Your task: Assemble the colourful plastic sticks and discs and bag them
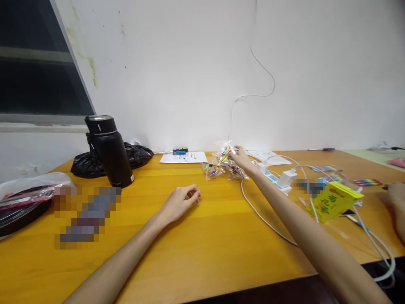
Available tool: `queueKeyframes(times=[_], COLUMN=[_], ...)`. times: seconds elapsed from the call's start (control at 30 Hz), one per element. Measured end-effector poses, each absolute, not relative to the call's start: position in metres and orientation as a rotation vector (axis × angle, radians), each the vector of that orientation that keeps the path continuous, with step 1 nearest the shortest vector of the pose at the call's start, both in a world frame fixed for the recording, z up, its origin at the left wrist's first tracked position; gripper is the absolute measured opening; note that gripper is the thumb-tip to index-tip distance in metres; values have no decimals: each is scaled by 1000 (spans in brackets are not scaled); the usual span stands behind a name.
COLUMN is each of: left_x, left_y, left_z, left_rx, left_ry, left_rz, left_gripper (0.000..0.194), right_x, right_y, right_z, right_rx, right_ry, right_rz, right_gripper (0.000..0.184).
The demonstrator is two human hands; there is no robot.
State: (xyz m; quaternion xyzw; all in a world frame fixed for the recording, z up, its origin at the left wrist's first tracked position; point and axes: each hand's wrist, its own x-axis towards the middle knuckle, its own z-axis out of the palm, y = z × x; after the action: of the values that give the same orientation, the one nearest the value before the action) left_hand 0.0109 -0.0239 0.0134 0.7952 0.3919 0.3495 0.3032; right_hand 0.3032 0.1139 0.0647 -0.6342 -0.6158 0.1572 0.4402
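My right hand [242,159] reaches to the back of the table, its fingers pinched on a small clear plastic bag [225,148] with colourful bits inside. Under and around it lie several similar clear bags [213,170] in a pile; what exactly they contain is too small to tell. My left hand [182,202] rests on the yellow wooden table [202,249], in front of the pile and apart from it. Its fingers are loosely curled towards the thumb, with nothing visible in them.
A black bottle [110,154] stands at left before a black plastic bag [139,155]. Behind are a paper sheet [190,158] and screwdriver [179,151]. Right of my arm are a power strip [275,180], white cables [268,223] and a yellow box [335,202]. Another person's hand [397,207] is far right.
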Motion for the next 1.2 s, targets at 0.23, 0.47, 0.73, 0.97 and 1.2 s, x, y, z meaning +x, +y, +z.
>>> queueKeyframes(times=[0.23,0.47,0.73,0.97,1.2], left_x=[9,8,10,13,12], left_y=[-21,-21,-22,-24,-22], left_z=[12,12,10,7,1], left_rx=[2098,2104,2111,2192,2231], left_ry=[1059,1067,1047,1059,1085], left_rz=[938,933,915,904,780], left_gripper=[29,27,27,26,27], right_x=[293,288,268,237,248], right_y=[130,128,70,-49,-50], right_z=[54,53,54,21,-5], right_rx=[-1818,-1804,-1421,-1183,-1387], right_ry=[-1795,-1789,-1778,-2001,-2077], right_rz=[196,119,32,528,291], right_gripper=[41,33,34,23,23])
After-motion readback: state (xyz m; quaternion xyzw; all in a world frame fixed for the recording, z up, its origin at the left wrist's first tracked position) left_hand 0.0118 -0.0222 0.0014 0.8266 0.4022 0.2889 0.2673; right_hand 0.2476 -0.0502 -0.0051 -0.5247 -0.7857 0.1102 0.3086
